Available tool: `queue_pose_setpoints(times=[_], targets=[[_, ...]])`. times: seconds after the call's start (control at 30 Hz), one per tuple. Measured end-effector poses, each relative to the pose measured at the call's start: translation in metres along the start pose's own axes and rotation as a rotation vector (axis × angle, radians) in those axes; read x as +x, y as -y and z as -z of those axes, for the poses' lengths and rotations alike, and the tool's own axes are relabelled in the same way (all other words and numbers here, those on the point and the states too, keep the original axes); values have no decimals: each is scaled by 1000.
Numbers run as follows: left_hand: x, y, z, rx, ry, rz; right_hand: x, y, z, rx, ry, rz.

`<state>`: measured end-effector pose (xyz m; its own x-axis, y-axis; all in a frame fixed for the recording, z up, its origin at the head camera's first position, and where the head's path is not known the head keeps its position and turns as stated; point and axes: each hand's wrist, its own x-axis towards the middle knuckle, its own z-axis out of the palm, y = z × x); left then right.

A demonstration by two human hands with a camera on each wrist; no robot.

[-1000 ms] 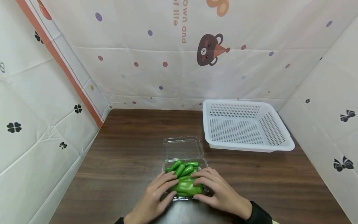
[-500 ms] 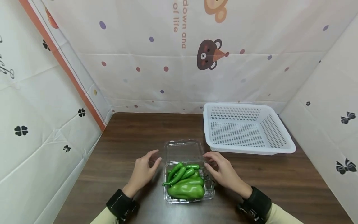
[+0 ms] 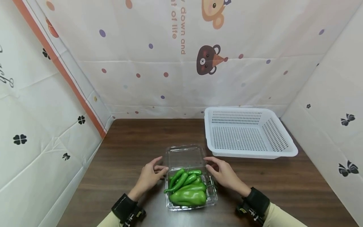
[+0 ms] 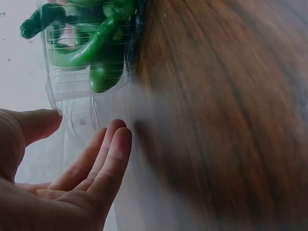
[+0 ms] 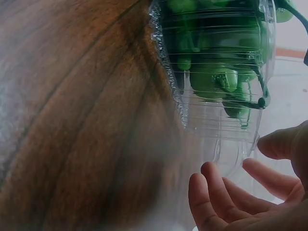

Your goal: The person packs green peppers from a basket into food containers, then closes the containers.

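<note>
A clear plastic clamshell box point(image 3: 211, 199) sits on the table with its lid point(image 3: 185, 156) folded back flat behind it. Inside lie large green peppers point(image 3: 188, 197) and several slim green chili peppers point(image 3: 179, 182). My left hand point(image 3: 149, 177) is at the box's left side near the hinge; in the left wrist view its thumb point(image 4: 43, 126) meets the rim's corner, fingers extended below. On the right side my right hand point(image 3: 225, 174) is beside the hinge, its thumb point(image 5: 278, 144) close to the rim and its fingers loosely extended. Neither hand grips anything.
A white perforated plastic basket point(image 3: 210, 138) stands at the back right of the brown wooden table point(image 3: 136, 138). Printed white cloth point(image 3: 147, 82) hangs behind the table and along both sides.
Both hands have come off the peppers and moved out to the box's sides near the hinge. Over the last half second the left hand has moved right, up to the rim.
</note>
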<state>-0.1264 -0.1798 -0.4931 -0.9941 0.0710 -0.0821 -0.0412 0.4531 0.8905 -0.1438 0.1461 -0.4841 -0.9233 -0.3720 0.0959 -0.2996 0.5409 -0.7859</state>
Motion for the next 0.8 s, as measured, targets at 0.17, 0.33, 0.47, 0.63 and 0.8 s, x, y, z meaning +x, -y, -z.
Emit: queue_pose_setpoints(times=[0.17, 0.33, 0.47, 0.63, 0.8], targets=[[-1, 0, 0, 13, -2, -13, -1, -4, -4, 0, -10, -7], [0, -1, 0, 25, -29, -32, -1, -6, -6, 5, -71, 64], [0, -2, -1, -1, -46, -37, -1, -6, -8, -6, -121, 121], [-1, -4, -1, -22, -45, -84, -4, -6, -8, -2, -170, 187], [-1, -6, 0, -34, -64, -143, -8, -5, -5, 12, -183, 254]])
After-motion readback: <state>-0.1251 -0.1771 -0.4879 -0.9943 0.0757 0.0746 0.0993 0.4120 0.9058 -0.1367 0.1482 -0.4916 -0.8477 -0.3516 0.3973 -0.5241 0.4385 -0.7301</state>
